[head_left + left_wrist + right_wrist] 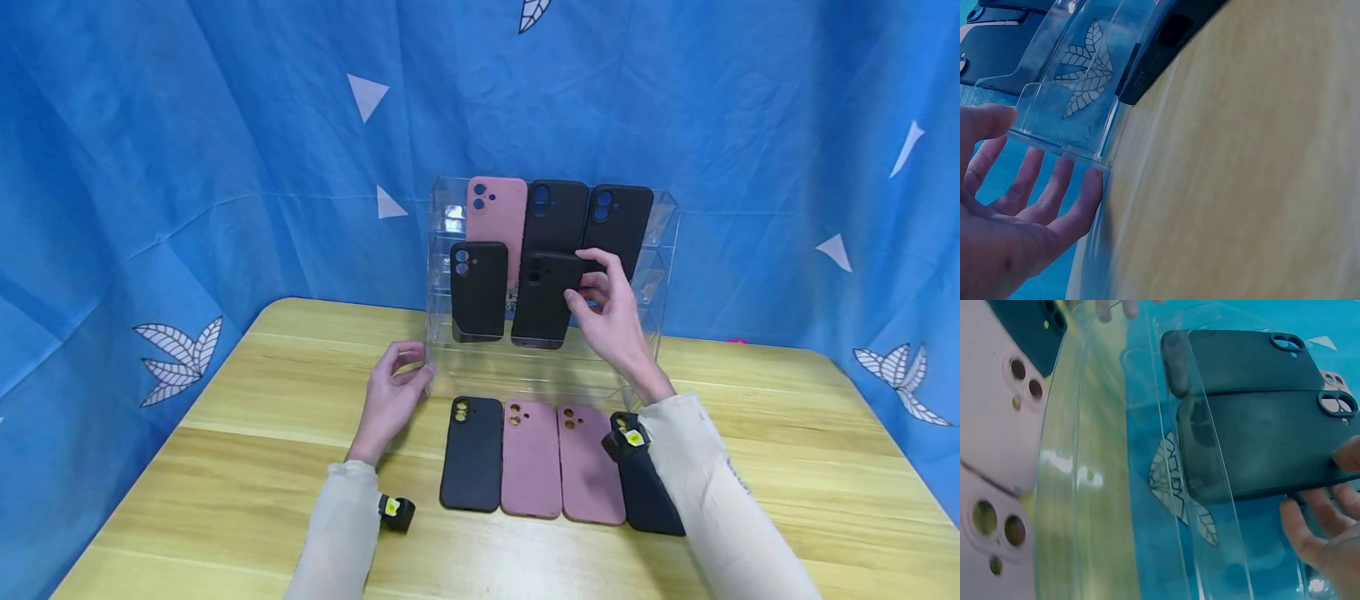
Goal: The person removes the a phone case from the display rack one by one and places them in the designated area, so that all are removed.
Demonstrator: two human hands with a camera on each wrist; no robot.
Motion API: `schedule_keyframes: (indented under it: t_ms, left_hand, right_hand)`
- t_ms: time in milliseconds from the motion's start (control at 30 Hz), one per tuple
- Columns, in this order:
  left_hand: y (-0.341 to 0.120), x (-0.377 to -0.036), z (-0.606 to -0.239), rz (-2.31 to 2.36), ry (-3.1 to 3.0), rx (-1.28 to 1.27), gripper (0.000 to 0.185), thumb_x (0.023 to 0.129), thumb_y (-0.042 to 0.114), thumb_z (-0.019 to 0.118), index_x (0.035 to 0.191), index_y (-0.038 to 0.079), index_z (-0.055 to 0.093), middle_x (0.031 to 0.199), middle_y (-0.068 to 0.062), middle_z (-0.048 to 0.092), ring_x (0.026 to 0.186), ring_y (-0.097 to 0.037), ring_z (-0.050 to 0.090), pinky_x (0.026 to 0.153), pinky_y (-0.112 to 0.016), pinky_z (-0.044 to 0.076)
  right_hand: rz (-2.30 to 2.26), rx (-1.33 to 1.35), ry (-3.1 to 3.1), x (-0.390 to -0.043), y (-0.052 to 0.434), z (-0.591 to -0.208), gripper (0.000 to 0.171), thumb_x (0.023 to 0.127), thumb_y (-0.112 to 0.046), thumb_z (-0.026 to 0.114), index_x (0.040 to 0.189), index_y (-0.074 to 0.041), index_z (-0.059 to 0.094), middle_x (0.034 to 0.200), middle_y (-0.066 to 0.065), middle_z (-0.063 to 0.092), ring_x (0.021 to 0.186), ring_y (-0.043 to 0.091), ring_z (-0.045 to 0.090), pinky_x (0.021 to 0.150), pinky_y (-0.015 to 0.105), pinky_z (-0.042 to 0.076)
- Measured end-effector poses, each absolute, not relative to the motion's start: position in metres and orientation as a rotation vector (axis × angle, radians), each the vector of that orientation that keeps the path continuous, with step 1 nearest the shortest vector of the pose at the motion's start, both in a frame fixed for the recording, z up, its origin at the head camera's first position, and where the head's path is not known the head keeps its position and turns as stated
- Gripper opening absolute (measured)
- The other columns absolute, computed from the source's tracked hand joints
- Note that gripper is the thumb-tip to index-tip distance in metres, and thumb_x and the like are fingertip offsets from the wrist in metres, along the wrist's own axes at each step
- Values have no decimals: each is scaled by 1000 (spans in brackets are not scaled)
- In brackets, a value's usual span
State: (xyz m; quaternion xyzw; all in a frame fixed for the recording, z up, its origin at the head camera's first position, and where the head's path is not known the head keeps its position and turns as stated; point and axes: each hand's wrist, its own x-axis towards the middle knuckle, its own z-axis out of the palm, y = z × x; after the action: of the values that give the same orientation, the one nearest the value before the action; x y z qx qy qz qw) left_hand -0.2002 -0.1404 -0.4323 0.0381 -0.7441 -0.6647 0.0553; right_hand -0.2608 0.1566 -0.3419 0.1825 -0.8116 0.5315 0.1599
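Right hand (613, 323) pinching a black case (543, 304), left hand (390, 398) loosely curved at the clear rack (468, 357), we're likely seating it and should next let go.

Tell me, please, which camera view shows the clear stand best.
The head view, because it shows the clear stand nearly whole, with both ends. The left wrist view shows only a part beside the left fingers; the right wrist view shows only some panels, close up.
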Motion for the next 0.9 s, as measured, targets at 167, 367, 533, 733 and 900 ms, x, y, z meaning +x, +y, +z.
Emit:
schedule_keyframes:
  t_ms: [167, 367, 533, 733, 900]
  left_hand:
    - [-140, -200, -431, -2017, -2263, 110, 36, 98, 12, 66, 133, 11, 57, 136, -15, 59, 118, -34, 66, 82, -36, 60]
    - [-140, -200, -431, -2031, -2261, 119, 36, 97, 11, 67, 133, 11, 58, 136, -15, 59, 119, -34, 66, 83, -38, 60]
    - [-140, -199, -431, -2030, -2263, 124, 35, 97, 12, 67, 132, 12, 58, 135, -14, 59, 119, -34, 66, 83, -38, 60]
    - [-140, -199, -432, -2038, -2258, 119, 35, 98, 11, 67, 132, 12, 58, 135, -14, 59, 117, -32, 66, 82, -36, 60]
    - [-140, -200, -432, -2033, -2260, 118, 35, 98, 11, 67, 132, 12, 58, 134, -14, 59, 115, -32, 66, 82, -36, 60]
  right_hand:
    - [1707, 530, -2176, -265, 156, -346, 50, 100, 0, 60, 146, -13, 46, 103, 18, 65, 88, 17, 68, 74, 17, 52]
    - [1779, 467, -2087, -268, 156, -347, 51, 97, 4, 62, 144, -13, 50, 96, 2, 67, 83, 12, 68, 73, 19, 55]
    - [1800, 466, -1993, -266, 157, -339, 51, 96, 6, 63, 142, -13, 53, 93, -3, 68, 80, 11, 69, 71, 19, 55]
    - [1863, 499, -1878, -264, 158, -327, 53, 94, 9, 64, 140, -14, 55, 91, -3, 70, 77, 10, 70, 71, 19, 58]
    - [1872, 500, -1886, -260, 160, -323, 53, 93, 9, 64, 142, -11, 54, 91, -2, 69, 78, 10, 70, 70, 19, 60]
